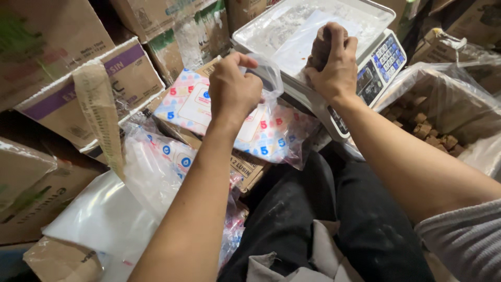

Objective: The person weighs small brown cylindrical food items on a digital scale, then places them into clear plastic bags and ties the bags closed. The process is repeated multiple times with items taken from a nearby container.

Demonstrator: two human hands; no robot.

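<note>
My left hand (232, 89) pinches the top of a thin clear plastic bag (269, 78) that hangs open just left of a white weighing scale (282, 28). My right hand (334, 65) grips a dark brown lump (319, 47) at the near edge of the scale's tray, right beside the bag's mouth. A flat pack of printed pink and blue bags (190, 102) lies under my left hand on a cardboard box.
The scale's keypad and display (383, 60) face right. A plastic-lined box of brown cubes (433, 130) stands at right. Stacked cardboard boxes (83, 89) fill the left and back. Loose clear plastic sheets (109, 214) lie at lower left. My dark trousers (318, 214) fill the bottom.
</note>
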